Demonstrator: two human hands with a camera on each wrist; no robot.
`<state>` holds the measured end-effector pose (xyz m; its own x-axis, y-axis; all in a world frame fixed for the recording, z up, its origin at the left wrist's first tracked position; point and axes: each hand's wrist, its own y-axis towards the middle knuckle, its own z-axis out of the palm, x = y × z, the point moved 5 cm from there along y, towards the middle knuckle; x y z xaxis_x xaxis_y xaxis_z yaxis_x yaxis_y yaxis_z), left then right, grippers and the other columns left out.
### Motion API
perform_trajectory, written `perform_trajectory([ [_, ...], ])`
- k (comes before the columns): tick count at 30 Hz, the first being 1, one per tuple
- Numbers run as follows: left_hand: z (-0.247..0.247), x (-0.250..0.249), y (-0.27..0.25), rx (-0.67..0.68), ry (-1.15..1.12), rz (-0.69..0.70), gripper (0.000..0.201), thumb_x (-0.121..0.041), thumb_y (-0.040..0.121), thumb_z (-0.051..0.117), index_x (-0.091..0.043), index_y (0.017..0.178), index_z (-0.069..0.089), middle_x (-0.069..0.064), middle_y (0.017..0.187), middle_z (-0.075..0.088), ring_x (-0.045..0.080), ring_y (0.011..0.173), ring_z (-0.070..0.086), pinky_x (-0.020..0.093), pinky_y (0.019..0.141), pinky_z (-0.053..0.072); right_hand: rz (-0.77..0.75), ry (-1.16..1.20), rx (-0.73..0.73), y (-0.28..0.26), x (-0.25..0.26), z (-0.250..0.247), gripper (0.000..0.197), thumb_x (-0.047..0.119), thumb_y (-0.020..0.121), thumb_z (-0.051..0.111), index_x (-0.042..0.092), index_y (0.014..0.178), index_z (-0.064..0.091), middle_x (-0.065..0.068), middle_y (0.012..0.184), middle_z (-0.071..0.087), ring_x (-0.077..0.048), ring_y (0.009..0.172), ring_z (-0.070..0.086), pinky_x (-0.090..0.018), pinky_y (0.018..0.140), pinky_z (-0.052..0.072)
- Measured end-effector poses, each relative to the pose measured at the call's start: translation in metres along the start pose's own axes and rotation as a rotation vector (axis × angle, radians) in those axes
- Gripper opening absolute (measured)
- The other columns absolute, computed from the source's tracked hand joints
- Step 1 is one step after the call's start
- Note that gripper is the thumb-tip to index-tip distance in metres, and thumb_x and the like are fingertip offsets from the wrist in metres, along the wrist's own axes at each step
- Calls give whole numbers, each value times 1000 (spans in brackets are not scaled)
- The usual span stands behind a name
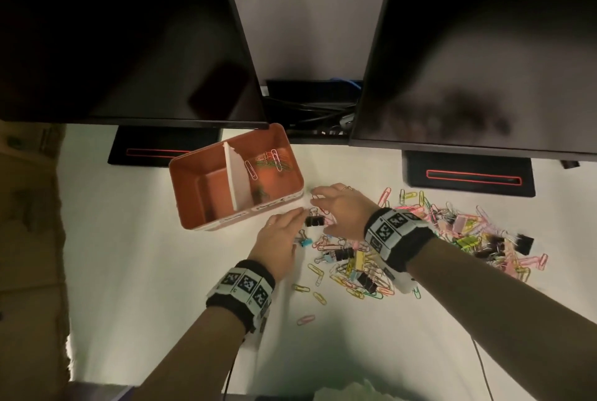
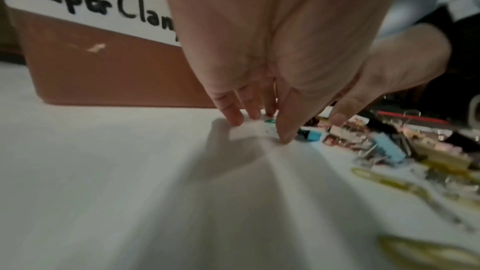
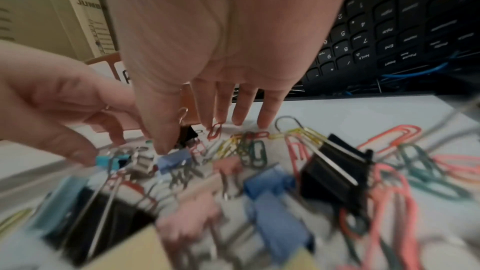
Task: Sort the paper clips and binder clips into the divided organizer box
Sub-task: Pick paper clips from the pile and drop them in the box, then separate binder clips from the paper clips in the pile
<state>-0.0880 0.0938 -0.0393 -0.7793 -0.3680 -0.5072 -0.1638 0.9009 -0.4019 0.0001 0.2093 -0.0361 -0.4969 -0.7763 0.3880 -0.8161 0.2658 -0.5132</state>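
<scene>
The orange organizer box stands on the white table, split by a white divider. Several paper clips lie in its right compartment. Its front label reads "Paper Clam...". My left hand rests straight fingertips on the table just in front of the box. My right hand hovers beside it with fingers spread and tips on the table. Between the hands stands a black binder clip, by my right thumb. A blue binder clip lies under my left hand's edge.
A loose heap of coloured paper clips and binder clips spreads right of the hands and under my right wrist. Two dark monitors on black stands hang over the table's back. A keyboard and cables lie behind.
</scene>
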Motion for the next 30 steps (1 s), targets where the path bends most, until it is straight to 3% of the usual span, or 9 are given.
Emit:
perform_trajectory([
  [5,3,6,3,-108,-27,95,37,-7,87,54,-17,123,58,0,118,57,20,109,47,29,100,38,6,76,-84,-7,-8,11,50,28,87,60,13,133,48,2,140,41,-20,123,40,-31,105,33],
  [8,4,12,2,-194,-72,88,23,-9,85,60,-17,105,69,1,100,63,21,97,52,29,89,43,10,137,-144,-10,-10,13,38,23,90,56,13,127,56,1,134,48,-19,119,44,-27,102,32],
  [11,4,17,2,-216,-111,34,20,-11,85,61,-18,102,69,-1,97,63,17,94,52,23,87,40,-14,188,-197,-17,-14,13,31,15,92,50,13,121,60,-1,128,53,-19,116,47,-25,102,33],
  [14,6,20,3,-167,-144,-52,31,-12,85,60,-21,115,59,-2,95,62,10,89,48,23,86,42,-43,200,-176,-25,-17,16,37,4,89,49,13,123,59,0,129,52,-19,118,46,-27,105,35],
  [17,6,20,2,-118,-142,-97,28,-12,86,58,-17,114,58,1,96,62,15,90,53,25,85,44,-32,172,-162,-31,-17,21,40,3,87,51,15,125,58,0,128,51,-19,118,45,-25,103,34],
  [20,6,19,2,-82,-80,-83,13,-12,88,55,-13,99,62,4,97,63,19,92,55,26,83,44,14,209,-196,-34,-17,21,32,6,88,53,16,117,63,-2,119,56,-19,112,49,-25,98,36],
  [25,2,15,-7,-59,-162,-28,8,-11,86,59,-12,93,63,2,93,62,15,85,56,22,79,45,119,270,-184,-37,-18,24,29,4,91,49,15,114,64,-5,111,62,-21,104,55,-29,94,43],
  [28,5,9,-22,-20,-266,48,14,-12,85,62,-16,98,63,-4,87,62,12,82,59,24,80,50,168,297,-156,-38,-19,23,31,1,90,47,13,115,61,-8,112,62,-21,100,56,-29,89,47],
  [30,17,2,-30,93,-278,78,25,-13,86,61,-19,109,62,-6,87,62,10,80,59,23,80,51,174,323,-171,-40,-20,22,30,-1,89,47,11,112,63,-9,111,62,-21,99,58,-26,87,45],
])
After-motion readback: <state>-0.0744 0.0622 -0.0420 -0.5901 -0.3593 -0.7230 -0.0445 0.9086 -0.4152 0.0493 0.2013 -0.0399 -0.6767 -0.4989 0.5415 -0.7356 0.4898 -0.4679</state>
